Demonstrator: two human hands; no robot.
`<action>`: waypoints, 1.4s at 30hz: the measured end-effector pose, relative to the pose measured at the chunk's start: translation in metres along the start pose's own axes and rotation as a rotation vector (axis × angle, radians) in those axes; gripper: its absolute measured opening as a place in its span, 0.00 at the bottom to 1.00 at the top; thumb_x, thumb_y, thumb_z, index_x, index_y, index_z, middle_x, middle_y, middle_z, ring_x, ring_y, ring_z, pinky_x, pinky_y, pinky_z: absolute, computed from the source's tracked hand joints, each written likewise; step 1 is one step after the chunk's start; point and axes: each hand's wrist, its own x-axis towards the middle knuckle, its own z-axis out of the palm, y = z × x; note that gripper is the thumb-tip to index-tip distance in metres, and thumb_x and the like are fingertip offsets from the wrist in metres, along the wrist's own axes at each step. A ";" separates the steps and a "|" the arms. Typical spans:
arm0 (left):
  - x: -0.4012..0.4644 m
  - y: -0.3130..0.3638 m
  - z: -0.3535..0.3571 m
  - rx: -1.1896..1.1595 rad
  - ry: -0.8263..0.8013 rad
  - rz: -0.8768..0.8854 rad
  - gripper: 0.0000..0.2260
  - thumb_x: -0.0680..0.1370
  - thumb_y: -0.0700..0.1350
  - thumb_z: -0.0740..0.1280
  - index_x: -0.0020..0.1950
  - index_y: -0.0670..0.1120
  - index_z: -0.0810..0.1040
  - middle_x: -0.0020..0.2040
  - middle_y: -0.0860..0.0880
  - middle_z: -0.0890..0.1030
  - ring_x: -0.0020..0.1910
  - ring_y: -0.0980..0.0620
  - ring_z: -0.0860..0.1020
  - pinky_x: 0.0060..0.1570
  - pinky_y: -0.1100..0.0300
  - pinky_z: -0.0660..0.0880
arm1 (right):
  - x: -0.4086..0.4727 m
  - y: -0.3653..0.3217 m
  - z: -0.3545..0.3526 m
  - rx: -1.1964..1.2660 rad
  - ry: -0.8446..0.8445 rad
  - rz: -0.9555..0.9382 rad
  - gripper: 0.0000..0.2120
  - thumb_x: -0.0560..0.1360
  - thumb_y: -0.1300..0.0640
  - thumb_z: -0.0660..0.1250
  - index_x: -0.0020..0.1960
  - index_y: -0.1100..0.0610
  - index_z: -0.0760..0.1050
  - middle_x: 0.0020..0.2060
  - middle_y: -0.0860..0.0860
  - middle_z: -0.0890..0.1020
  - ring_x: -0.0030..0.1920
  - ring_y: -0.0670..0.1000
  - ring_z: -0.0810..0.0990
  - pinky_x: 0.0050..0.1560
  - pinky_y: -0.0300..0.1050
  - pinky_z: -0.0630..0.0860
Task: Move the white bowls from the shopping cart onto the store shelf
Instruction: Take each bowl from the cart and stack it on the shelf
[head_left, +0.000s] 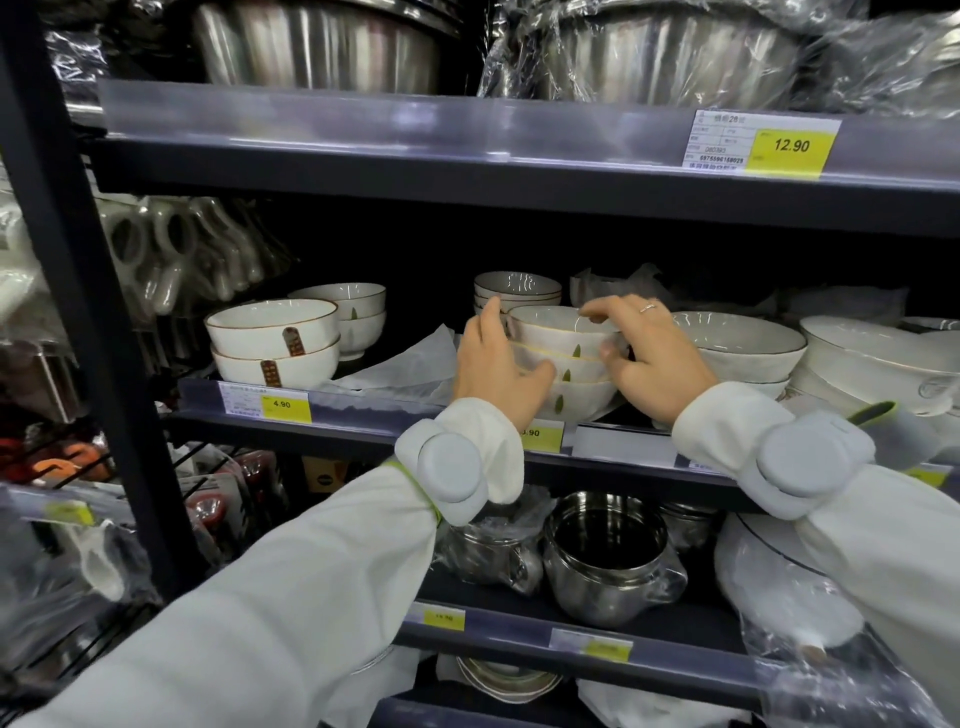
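Observation:
A stack of three white bowls (563, 358) with gold rims and small green leaf marks stands on the middle shelf (363, 415). My left hand (496, 371) holds the stack's left side, fingers up along the bowls and thumb across the front. My right hand (649, 358) grips the right side, fingers curled over the top bowl's rim and thumb on its wall. The shopping cart is out of view.
Other white bowl stacks stand left (275, 345), behind (517, 291) and right (737, 345) of the held stack. White wrapping paper (410, 366) lies on the shelf. Steel pots (608, 558) fill the shelf below, steel basins (322, 44) the shelf above. A dark upright post (78, 291) stands left.

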 end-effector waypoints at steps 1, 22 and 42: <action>-0.002 -0.003 -0.004 0.001 0.025 0.019 0.36 0.73 0.44 0.68 0.76 0.45 0.52 0.72 0.45 0.63 0.71 0.48 0.63 0.68 0.56 0.62 | -0.002 -0.003 0.001 0.000 0.013 -0.006 0.19 0.72 0.66 0.59 0.62 0.56 0.69 0.58 0.54 0.75 0.62 0.55 0.66 0.59 0.42 0.62; -0.028 -0.108 -0.098 0.268 -0.005 0.208 0.28 0.73 0.42 0.65 0.72 0.42 0.61 0.71 0.44 0.66 0.73 0.46 0.60 0.70 0.53 0.63 | -0.019 -0.133 0.081 -0.056 -0.055 -0.078 0.18 0.74 0.60 0.62 0.63 0.56 0.68 0.61 0.54 0.73 0.64 0.55 0.68 0.60 0.44 0.66; -0.130 -0.249 -0.115 0.455 -0.249 0.275 0.29 0.69 0.40 0.66 0.70 0.40 0.66 0.70 0.45 0.70 0.73 0.44 0.63 0.71 0.53 0.63 | -0.110 -0.170 0.220 0.030 -0.258 0.022 0.20 0.71 0.64 0.62 0.62 0.56 0.70 0.59 0.54 0.74 0.59 0.55 0.72 0.54 0.43 0.70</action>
